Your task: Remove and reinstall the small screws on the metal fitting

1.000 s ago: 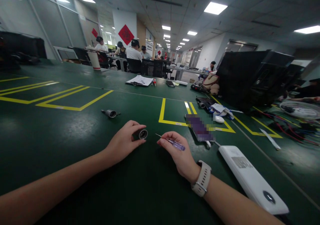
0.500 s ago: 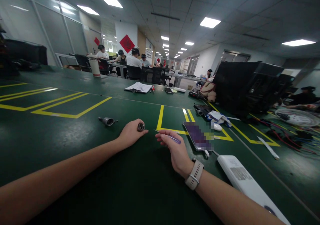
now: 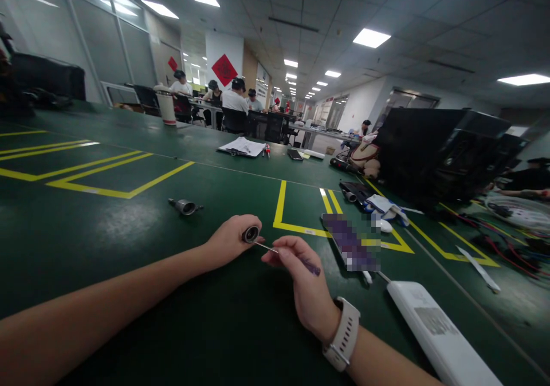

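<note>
My left hand (image 3: 232,238) is wrapped round a small dark metal cylinder (image 3: 250,234), its open round end facing up and toward me. Between the fingers of my right hand (image 3: 301,271) is a thin screwdriver with a purple handle (image 3: 310,266). Its shaft points left, and the tip is at the rim of the cylinder; whether it goes inside cannot be made out. A similar grey metal part (image 3: 185,207) lies on the green table (image 3: 141,231), left of my left hand.
Right of my right hand lie a phone (image 3: 350,243), a white power strip (image 3: 442,334) and a white mouse (image 3: 384,225). Farther back are a clipboard with papers (image 3: 242,146), a cup (image 3: 166,106) and a black computer case (image 3: 433,151). People sit at distant tables.
The screwdriver tip, earlier apart from the cylinder, has come to its rim. The cylinder's open end has turned more toward me, and both hands sit slightly lower in view.
</note>
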Demonstrator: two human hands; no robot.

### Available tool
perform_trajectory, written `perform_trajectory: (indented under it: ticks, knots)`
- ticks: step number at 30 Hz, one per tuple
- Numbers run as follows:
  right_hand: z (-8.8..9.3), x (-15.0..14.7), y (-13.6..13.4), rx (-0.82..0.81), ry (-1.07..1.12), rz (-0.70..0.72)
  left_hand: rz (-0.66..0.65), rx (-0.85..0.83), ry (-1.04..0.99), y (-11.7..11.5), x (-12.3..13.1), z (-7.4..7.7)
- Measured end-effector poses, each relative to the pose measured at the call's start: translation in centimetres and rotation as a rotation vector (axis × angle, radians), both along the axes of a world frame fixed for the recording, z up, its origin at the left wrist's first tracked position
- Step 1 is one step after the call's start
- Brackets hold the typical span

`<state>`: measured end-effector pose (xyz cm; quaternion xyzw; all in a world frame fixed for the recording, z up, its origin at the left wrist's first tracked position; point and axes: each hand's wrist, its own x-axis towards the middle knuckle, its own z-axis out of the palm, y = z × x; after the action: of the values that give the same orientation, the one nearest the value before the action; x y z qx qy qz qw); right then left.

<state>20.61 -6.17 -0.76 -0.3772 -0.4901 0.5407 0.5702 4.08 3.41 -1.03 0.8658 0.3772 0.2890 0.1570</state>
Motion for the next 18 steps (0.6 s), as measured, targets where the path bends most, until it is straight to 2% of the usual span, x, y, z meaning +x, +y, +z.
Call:
perform_trajectory:
  ticks: [5,11,14,18]
  knots:
    - [0.1,-0.3,-0.4,0.084,-0.313,-0.080,-0.118,0.098,0.097,-0.4,-0.1,0.2]
    - [0.1,-0.4,-0.4,0.124,-0.445,-0.103,-0.166,0.138,0.145,-0.4,-0.2,0.0]
    - [-0.2,-0.2,-0.1,0.097,-0.362,-0.107,-0.197,0.145,0.158,-0.5,-0.2,0.0]
    - [-0.6,-0.1,0.6,-0.043,-0.082,-0.072,-0.191,0.121,0.142,-0.7,-0.1,0.4]
